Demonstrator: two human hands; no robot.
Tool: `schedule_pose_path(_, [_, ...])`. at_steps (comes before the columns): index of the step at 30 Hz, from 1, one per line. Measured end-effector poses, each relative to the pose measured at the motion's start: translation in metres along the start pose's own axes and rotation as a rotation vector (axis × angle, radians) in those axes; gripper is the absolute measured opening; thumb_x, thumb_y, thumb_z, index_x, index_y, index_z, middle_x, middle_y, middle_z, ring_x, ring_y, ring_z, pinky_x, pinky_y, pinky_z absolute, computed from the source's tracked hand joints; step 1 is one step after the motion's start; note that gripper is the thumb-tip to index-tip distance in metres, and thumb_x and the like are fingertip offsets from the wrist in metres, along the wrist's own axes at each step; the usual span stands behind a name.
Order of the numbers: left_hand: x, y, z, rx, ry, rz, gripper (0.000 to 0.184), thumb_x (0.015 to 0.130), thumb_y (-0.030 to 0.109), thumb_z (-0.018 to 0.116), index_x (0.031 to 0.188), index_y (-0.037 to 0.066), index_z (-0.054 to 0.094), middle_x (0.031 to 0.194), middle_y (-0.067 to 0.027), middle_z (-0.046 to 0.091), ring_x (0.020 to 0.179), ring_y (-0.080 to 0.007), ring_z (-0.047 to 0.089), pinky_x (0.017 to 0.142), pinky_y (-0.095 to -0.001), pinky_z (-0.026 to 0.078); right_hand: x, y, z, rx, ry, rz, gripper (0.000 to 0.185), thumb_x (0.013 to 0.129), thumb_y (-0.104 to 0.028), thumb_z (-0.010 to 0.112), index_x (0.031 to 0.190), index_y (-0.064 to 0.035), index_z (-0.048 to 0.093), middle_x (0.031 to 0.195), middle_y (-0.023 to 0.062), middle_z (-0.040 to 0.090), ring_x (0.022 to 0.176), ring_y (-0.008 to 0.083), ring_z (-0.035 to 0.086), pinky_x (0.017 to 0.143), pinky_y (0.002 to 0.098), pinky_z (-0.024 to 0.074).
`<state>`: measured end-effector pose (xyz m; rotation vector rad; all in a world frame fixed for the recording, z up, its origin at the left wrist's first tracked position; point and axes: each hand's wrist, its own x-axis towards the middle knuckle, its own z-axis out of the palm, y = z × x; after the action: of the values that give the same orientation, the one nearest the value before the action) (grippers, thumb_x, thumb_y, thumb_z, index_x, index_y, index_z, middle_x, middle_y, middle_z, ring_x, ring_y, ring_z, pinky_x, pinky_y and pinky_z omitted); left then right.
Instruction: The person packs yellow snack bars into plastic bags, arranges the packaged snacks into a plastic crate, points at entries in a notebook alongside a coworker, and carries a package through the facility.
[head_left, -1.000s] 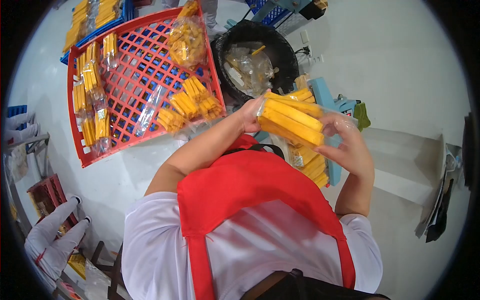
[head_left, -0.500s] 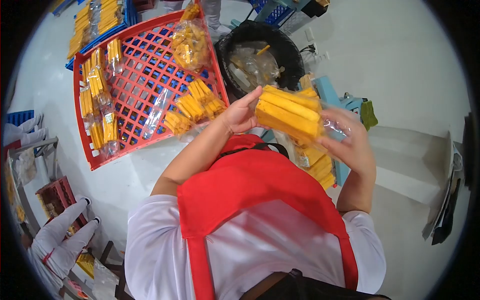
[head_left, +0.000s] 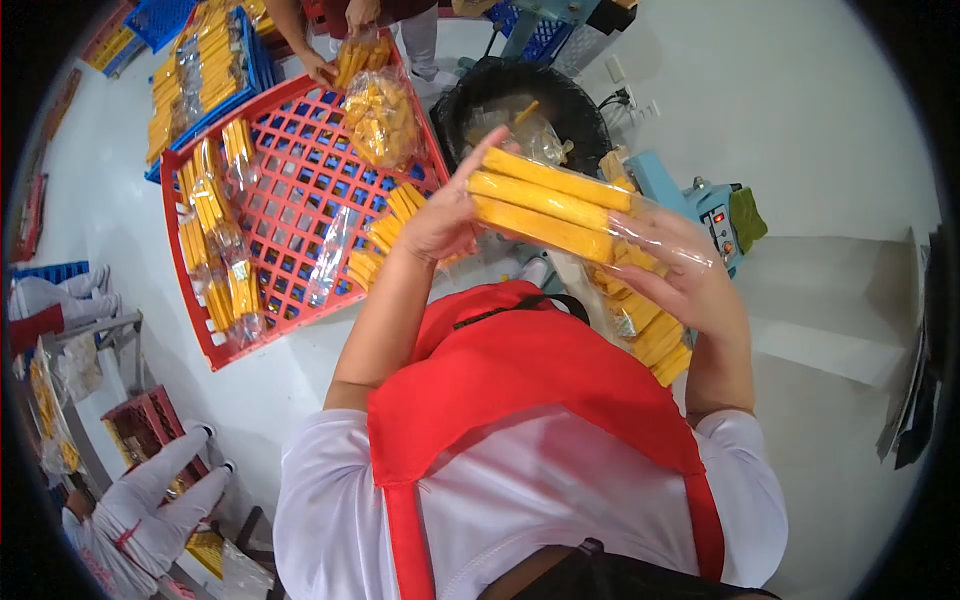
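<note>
A clear plastic bag of long yellow sticks point(head_left: 545, 203) is held up between my two hands, tilted down to the right. My left hand point(head_left: 447, 215) is closed against its filled left end, with some fingers hidden behind it. On the other side, my right hand point(head_left: 680, 285) grips the loose clear end of the bag, thumb in front. Below my right hand lie more yellow sticks point(head_left: 650, 335), beside a light-blue machine point(head_left: 718, 225) with a lit control panel. Left of my left hand, bundles of yellow sticks point(head_left: 400, 205) rest on a red crate point(head_left: 290, 150).
Bagged sticks point(head_left: 210, 215) line the crate's left side, and a big bag of yellow pieces point(head_left: 380, 120) sits at its far right. A black-lined bin point(head_left: 590, 115) stands beyond my hands. A co-worker's hands point(head_left: 322, 70) touch a pack at the crate's far edge. Blue crates point(head_left: 262, 60) stand behind.
The bag has turned so its sticks show flat side by side, and my left hand has moved left and lower. A co-worker's hands have come into view at the crate's far edge.
</note>
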<state>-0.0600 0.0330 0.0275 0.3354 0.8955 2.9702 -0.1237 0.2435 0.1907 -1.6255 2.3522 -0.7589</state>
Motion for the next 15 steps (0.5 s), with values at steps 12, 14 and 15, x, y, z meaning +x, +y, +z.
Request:
schedule_pose_path(12, [0.010, 0.050, 0.010, 0.420, -0.002, -0.057, 0.102, 0.050, 0.009, 0.077, 0.132, 0.004, 0.016, 0.117, -0.0086, 0.040, 0.113, -0.0182, 0.036, 0.095, -0.0285, 0.027, -0.031, 0.022, 0.018, 0.374, 0.306, 0.072, 0.041, 0.064, -0.008, 0.068, 0.103, -0.0070, 0.055, 0.088, 0.0103, 0.054, 0.077, 0.0254, 0.053, 0.062, 0.0326, 0.0426])
schedule_pose_path(14, [0.010, 0.049, 0.016, 0.480, -0.048, -0.044, 0.103, 0.050, 0.009, 0.077, 0.132, 0.004, 0.015, 0.114, -0.0086, 0.041, 0.110, -0.0177, 0.038, 0.093, -0.0269, 0.027, -0.026, 0.021, 0.013, 0.229, 0.221, -0.012, 0.041, 0.065, -0.007, 0.066, 0.105, -0.0070, 0.055, 0.087, 0.0103, 0.055, 0.078, 0.0250, 0.053, 0.063, 0.0326, 0.0429])
schedule_pose_path(15, [0.013, 0.049, 0.017, 0.483, -0.054, -0.060, 0.103, 0.050, 0.009, 0.077, 0.132, 0.004, 0.015, 0.114, -0.0086, 0.041, 0.110, -0.0177, 0.038, 0.093, -0.0269, 0.027, -0.023, 0.019, 0.009, 0.081, 0.121, -0.098, 0.041, 0.067, -0.006, 0.065, 0.106, -0.0069, 0.054, 0.086, 0.0103, 0.056, 0.078, 0.0246, 0.054, 0.064, 0.0326, 0.0432])
